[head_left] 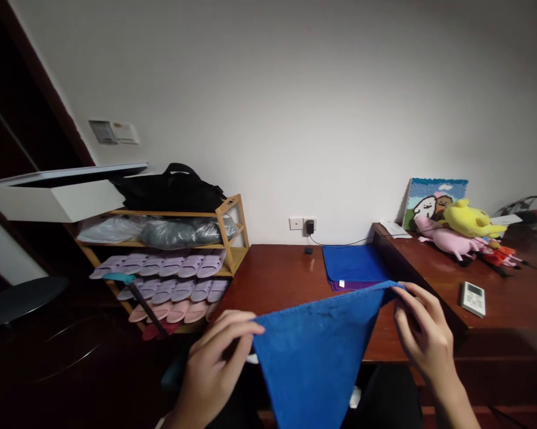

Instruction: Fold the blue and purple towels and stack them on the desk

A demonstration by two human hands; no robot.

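A blue cloth (317,351) hangs stretched between my two hands, in front of the table's near edge. My left hand (221,357) pinches its upper left corner between thumb and fingers. At the upper right corner, which sits higher, my right hand (424,328) grips the cloth the same way. The lower end of the cloth runs out of view at the bottom. Beyond it, a flat blue cloth (355,262) lies on the brown table (277,280), with a purple cloth (353,287) and a small white tag showing at its front edge.
Left stands a wooden rack (232,262) with slippers (179,265), plastic-wrapped items, a black bag (174,190) and a white box (58,199). On the raised right surface are plush toys (469,220), a picture (435,199) and a small white device (472,299). A charger (310,226) trails a cable.
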